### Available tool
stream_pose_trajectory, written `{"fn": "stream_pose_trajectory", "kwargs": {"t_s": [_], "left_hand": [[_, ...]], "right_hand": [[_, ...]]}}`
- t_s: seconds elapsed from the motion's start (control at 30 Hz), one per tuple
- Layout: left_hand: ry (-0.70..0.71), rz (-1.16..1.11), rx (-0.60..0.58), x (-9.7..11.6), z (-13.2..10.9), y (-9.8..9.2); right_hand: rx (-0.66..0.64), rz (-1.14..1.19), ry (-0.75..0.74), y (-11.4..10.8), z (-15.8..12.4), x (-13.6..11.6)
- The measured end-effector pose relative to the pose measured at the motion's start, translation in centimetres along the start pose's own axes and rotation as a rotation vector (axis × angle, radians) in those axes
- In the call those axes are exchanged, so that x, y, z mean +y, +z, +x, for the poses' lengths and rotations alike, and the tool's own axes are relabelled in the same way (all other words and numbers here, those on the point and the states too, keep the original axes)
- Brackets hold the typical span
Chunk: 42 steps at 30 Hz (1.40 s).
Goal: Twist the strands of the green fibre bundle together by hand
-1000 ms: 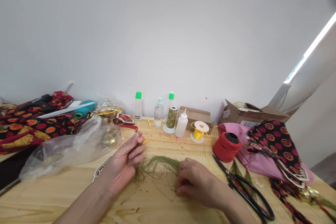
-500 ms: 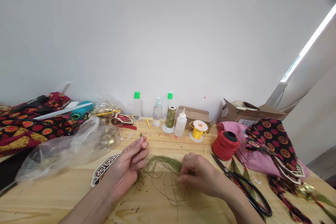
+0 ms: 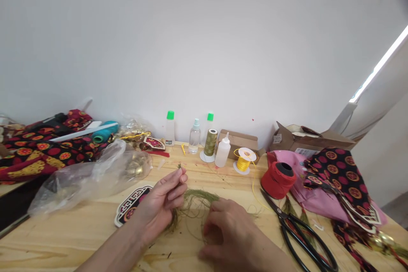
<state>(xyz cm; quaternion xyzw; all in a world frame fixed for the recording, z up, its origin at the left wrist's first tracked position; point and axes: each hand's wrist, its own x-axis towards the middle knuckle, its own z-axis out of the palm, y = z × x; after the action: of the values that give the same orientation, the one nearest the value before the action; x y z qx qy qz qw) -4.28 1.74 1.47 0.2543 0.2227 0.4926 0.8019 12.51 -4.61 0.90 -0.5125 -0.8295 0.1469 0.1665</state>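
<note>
— What's the left hand [image 3: 159,206] doing?

— Its fingers [image 3: 178,177] pinch one end of the green thread bundle [image 3: 194,202], lifted off the desk [image 3: 79,238] — probably so the strands hang free.

— And the right hand [image 3: 228,231]?

— Curled low over the loose strands near the desk's front edge; whether it grips them, I can't tell. Scissors [image 3: 302,238] lie toward the right edge.

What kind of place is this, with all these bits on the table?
Probably a small craft or sewing workbench: thread spools and glue bottles stand by the wall, black scissors lie beside patterned fabric, and both hands work green threads.
</note>
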Motion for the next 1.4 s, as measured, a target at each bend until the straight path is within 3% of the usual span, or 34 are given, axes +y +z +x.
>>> {"fn": "stream_pose_trajectory", "kwargs": {"t_s": [0.13,0.27,0.4,0.57,0.77,0.97,1.2,1.4], "left_hand": [[-0.005,0.019,0.006,-0.1,0.0,-0.1],[-0.008,0.023,-0.004,-0.2,0.1,-0.2],[-0.001,0.034,-0.002,-0.2,0.1,-0.2],[-0.011,0.038,-0.011,-0.2,-0.1,-0.2],[-0.007,0.039,-0.009,-0.1,-0.1,-0.2],[-0.067,0.150,0.025,-0.4,-0.1,0.2],[-0.095,0.380,0.010,-2.0,-0.3,0.6],[-0.174,0.365,0.002,-2.9,-0.4,0.5]], "right_hand": [[-0.097,-0.017,0.031,-0.4,0.1,-0.3],[-0.080,0.089,0.057,-1.9,-0.7,0.2],[0.004,0.392,0.119,-3.0,-0.9,0.5],[0.087,0.905,0.189,-2.4,-0.1,0.9],[0.201,1.194,0.315,-1.6,0.4,1.2],[0.331,1.238,0.351,-1.3,0.6,0.9],[0.429,1.018,0.277,-0.8,0.7,0.1],[0.443,0.919,0.260,-0.2,0.7,-0.1]]}}
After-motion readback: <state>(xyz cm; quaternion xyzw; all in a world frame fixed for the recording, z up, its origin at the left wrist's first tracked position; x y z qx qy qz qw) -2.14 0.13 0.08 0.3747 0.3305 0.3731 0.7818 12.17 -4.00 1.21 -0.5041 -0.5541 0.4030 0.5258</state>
